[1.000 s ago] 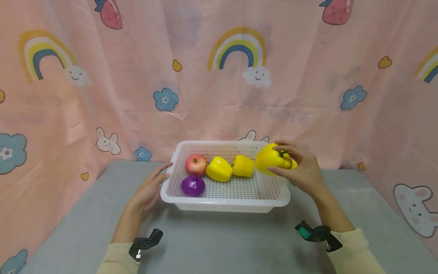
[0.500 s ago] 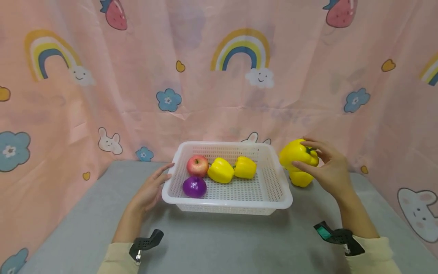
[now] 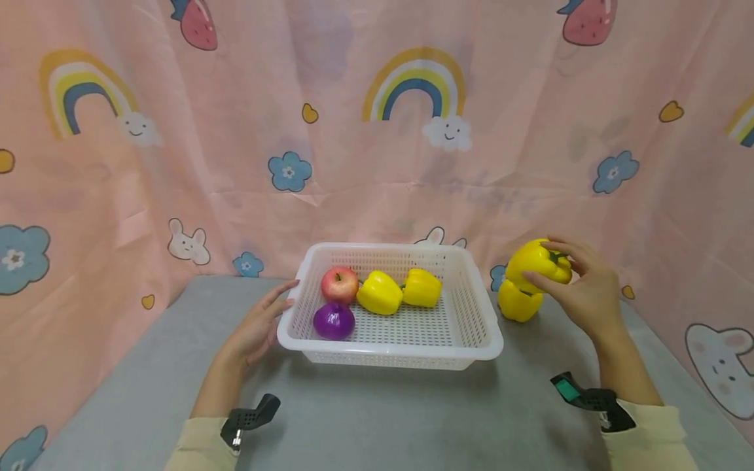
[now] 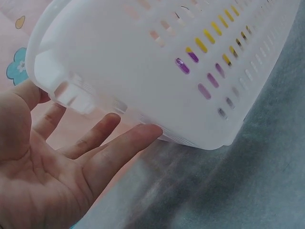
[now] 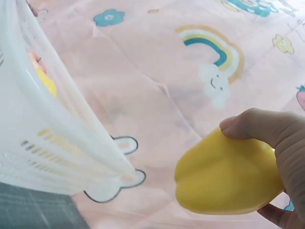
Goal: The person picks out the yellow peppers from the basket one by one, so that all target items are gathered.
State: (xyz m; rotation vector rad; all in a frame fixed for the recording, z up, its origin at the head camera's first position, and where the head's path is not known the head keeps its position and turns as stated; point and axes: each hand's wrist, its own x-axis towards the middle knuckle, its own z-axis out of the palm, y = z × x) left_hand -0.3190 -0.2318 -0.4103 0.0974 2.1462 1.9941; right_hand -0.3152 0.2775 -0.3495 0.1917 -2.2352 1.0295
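My right hand (image 3: pixel 589 291) grips a yellow bell pepper (image 3: pixel 533 265) by its stem end, thumb on the near side. In the right wrist view, the bell pepper (image 5: pixel 221 176) hangs tilted with its lobed end toward the basket. Another yellow bell pepper (image 3: pixel 520 304) stands on the table just below, partly covered by the held one. At the left, my left hand (image 3: pixel 254 330) touches the end of a white plastic basket (image 3: pixel 389 349). Its fingers (image 4: pixel 102 164) look nearly straight against the basket wall in the left wrist view.
Inside the basket lie a red apple (image 3: pixel 340 285), a purple onion (image 3: pixel 334 321) and two yellow bell peppers (image 3: pixel 379 292). The grey table (image 3: pixel 377 418) ends at a pink patterned curtain (image 3: pixel 235 131) behind and at both sides.
My right hand has carried the bell pepper from over the basket's right end to the right, above the bell pepper on the table. The left hand stays at the basket.
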